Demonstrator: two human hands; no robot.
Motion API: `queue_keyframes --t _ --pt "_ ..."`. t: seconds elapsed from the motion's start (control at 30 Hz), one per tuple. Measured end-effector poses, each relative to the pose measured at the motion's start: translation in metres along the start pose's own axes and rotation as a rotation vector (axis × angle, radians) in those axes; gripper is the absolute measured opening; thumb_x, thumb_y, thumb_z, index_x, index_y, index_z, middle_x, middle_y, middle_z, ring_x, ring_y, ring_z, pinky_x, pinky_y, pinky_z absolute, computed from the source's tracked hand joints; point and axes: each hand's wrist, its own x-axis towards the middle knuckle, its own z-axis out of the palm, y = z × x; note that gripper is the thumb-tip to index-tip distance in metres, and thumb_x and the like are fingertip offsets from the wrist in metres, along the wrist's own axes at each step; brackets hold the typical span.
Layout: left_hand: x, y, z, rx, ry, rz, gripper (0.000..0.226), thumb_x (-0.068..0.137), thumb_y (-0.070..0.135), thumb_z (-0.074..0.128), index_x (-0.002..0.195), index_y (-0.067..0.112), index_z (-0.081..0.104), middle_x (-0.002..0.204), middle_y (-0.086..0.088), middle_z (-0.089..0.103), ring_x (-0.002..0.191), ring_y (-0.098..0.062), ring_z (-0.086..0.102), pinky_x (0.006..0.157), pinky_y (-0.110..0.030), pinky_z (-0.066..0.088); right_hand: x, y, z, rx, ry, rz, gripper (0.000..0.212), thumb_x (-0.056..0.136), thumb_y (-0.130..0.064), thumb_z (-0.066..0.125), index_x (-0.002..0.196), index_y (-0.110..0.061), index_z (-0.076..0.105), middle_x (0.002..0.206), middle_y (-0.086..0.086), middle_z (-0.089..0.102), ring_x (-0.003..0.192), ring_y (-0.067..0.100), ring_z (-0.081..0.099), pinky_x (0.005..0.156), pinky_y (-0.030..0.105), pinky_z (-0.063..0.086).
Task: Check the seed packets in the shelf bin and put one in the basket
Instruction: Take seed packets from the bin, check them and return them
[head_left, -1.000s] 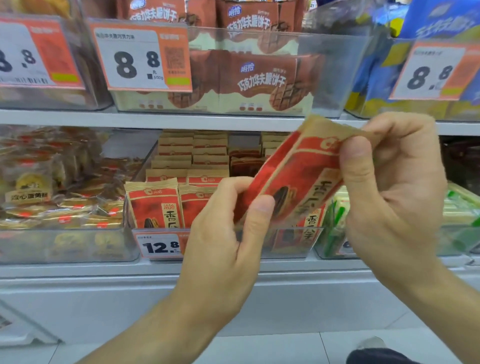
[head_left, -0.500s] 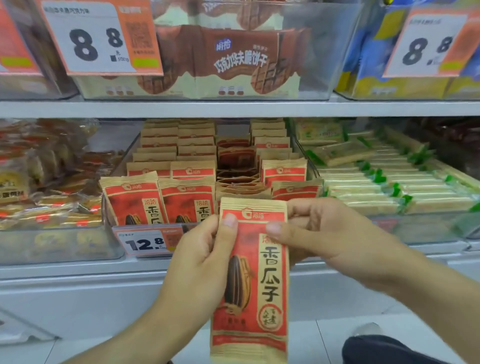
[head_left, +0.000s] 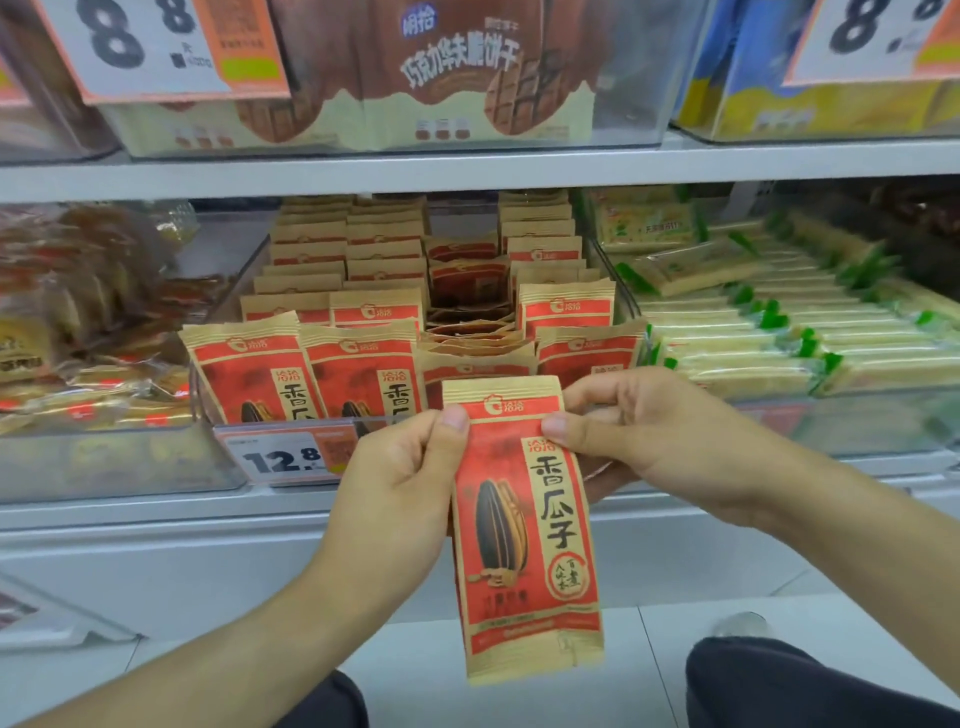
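1. low in the frame, a dark trouser knee (head_left: 779, 686) at lower right and pale floor tiles (head_left: 649, 649) behind it.
2. the seed packet (head_left: 519, 530) hangs upright at centre frame, front toward the camera: a flat paper-look rectangle, red panel with kraft-brown crimped ends, a black striped seed printed on it. half a second ago it sat lower, its bottom edge cut off by the frame; now the whole packet shows.
3. the left hand (head_left: 400, 499) pinches the packet's upper left edge, thumb on the front and fingers curled behind. its grip is unchanged since the earlier picture.
4. the right hand (head_left: 639, 431) pinches the upper right edge, thumb tip on the red panel, fingers folded behind the top seam, as before.
5. just behind the hands, the clear plastic shelf bin (head_left: 626, 299) holds rows of the same packets standing on edge, with a sunken gap in the middle row. a white and orange price tag (head_left: 283, 457) reading 12.8 is clipped to its front.
6. left of the bin, glossy clear-wrapped snacks (head_left: 88, 332); at right, pale bars in green-tipped wrappers (head_left: 769, 338).
7. farthest, on the upper shelf (head_left: 467, 166), brown biscuit boxes (head_left: 415, 78) in a clear bin.
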Motion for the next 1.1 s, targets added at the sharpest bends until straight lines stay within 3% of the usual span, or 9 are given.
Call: queue_keyframes --t 0.07,0.17,0.3,0.4,0.53,0.67,0.77,0.93,1.1 --pt "0.001 -0.001 -0.002 0.019 0.02 0.012 0.043 0.099 0.044 0.041 0.1 0.016 0.073 0.079 -0.013 0.077 0.074 -0.037 0.074 0.07 -0.059 0.058 -0.003 0.001 -0.005 -0.075 -0.124 0.009 0.029 0.09 -0.029 0.07 0.111 -0.01 0.066 0.1 0.01 0.079 0.097 0.031 0.076 0.093 0.05 0.059" --pt "0.0 -0.001 -0.005 0.013 0.055 0.026 0.039 0.101 0.041 0.041 0.1 0.019 0.073 0.082 -0.01 0.078 0.076 -0.033 0.075 0.075 -0.057 0.059 -0.01 0.003 -0.007 -0.172 -0.333 -0.005 0.046 0.084 -0.026 0.077 0.126 -0.018 0.062 0.112 0.011 0.076 0.101 0.034 0.074 0.09 0.053 0.06" --pt "-0.002 0.004 -0.005 -0.042 0.014 0.005 0.036 0.1 0.041 0.041 0.103 0.022 0.071 0.083 -0.008 0.078 0.076 -0.025 0.076 0.07 -0.044 0.063 -0.011 0.004 -0.012 -0.178 -0.333 -0.03 0.044 0.088 -0.016 0.074 0.129 -0.012 0.059 0.112 0.013 0.075 0.097 0.036 0.075 0.079 0.046 0.064" --pt "-0.003 0.008 -0.007 -0.097 -0.163 -0.12 0.036 0.09 0.043 0.051 0.114 0.021 0.064 0.09 -0.004 0.079 0.076 -0.022 0.076 0.061 -0.033 0.062 -0.012 0.001 -0.021 -0.166 -0.303 -0.028 0.046 0.086 -0.02 0.073 0.128 -0.009 0.057 0.11 0.015 0.076 0.096 0.037 0.075 0.077 0.044 0.065" --pt "-0.01 0.005 -0.012 -0.166 -0.514 -0.188 0.047 0.094 0.019 0.067 0.136 0.022 0.046 0.11 -0.014 0.075 0.085 -0.041 0.075 0.061 -0.038 0.062 -0.013 -0.002 -0.027 -0.093 -0.244 -0.054 0.056 0.083 -0.022 0.073 0.134 -0.013 0.052 0.115 0.014 0.075 0.099 0.038 0.074 0.08 0.049 0.064" --pt "-0.011 0.003 -0.013 -0.202 -0.481 -0.156 0.048 0.091 0.012 0.06 0.136 0.016 0.043 0.107 -0.02 0.075 0.082 -0.044 0.074 0.064 -0.038 0.063 -0.015 0.003 -0.019 -0.187 -0.309 -0.098 0.082 0.078 -0.001 0.084 0.138 -0.032 0.039 0.124 0.008 0.069 0.088 0.036 0.076 0.077 0.053 0.062" --pt "-0.011 0.004 -0.013 -0.216 -0.488 -0.167 0.05 0.088 0.015 0.06 0.135 0.017 0.044 0.107 -0.02 0.075 0.083 -0.044 0.074 0.065 -0.038 0.063 -0.015 0.007 -0.013 -0.285 -0.261 -0.136 0.082 0.075 0.005 0.086 0.129 -0.033 0.039 0.12 0.004 0.07 0.074 0.033 0.076 0.072 0.049 0.063" --pt "-0.01 0.003 -0.011 -0.2 -0.491 -0.139 0.044 0.094 0.018 0.062 0.135 0.018 0.045 0.107 -0.015 0.076 0.084 -0.042 0.075 0.067 -0.039 0.063 -0.013 0.003 -0.017 -0.318 -0.233 -0.141 0.087 0.075 0.003 0.087 0.135 -0.037 0.039 0.115 0.008 0.072 0.076 0.034 0.076 0.066 0.045 0.062" --pt "-0.009 0.011 -0.007 -0.136 -0.28 -0.045 0.035 0.088 0.034 0.051 0.12 0.022 0.06 0.1 0.0 0.079 0.08 -0.022 0.077 0.061 -0.028 0.06 -0.013 0.002 -0.022 -0.305 -0.256 -0.086 0.057 0.082 -0.002 0.081 0.13 -0.018 0.057 0.11 0.012 0.076 0.088 0.03 0.077 0.074 0.045 0.064"
